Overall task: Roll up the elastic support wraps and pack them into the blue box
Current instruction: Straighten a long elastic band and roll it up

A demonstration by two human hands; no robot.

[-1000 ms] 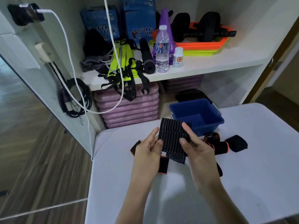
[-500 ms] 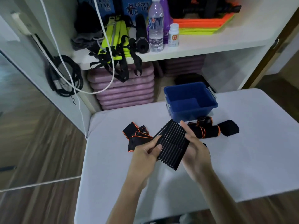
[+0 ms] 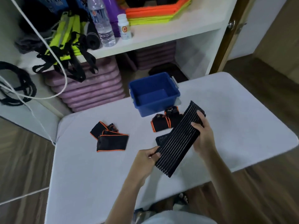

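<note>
Over the white table [image 3: 84,175], the left hand [image 3: 145,160] pinches the near end of a long black ribbed wrap [image 3: 179,139], thumb on top and fingers curled under its edge. The right hand [image 3: 203,136] grips the far end, its fingers [image 3: 196,124] curled over the upper face of the band. Held between the two hands, the wrap runs as a slanted strip from the near left up toward the far right, above the tabletop, with a short tail of it lying folded beneath on the left side.

Half a second ago both hands were close together and the wrap was a shorter bunched piece between them; now they are well apart and the band is drawn out long. The right hand has gone toward the far right, and the wrap's far end now covers part of the black rolls with orange trim [image 3: 161,124] lying just in front of the blue box [image 3: 155,109]. The view has also dropped lower and shifted, showing less of the shelf.

That blue box stands at the far edge of the table, open on top, and its blue floor shows bare. To the left of the hands, apart from the box, lies a loose heap of flat black wraps with orange edging [image 3: 110,138].

Behind the table, a white shelf [image 3: 161,32] carries a clear water bottle [image 3: 102,23] and a small white pill bottle [image 3: 124,27] standing just beside it.
</note>
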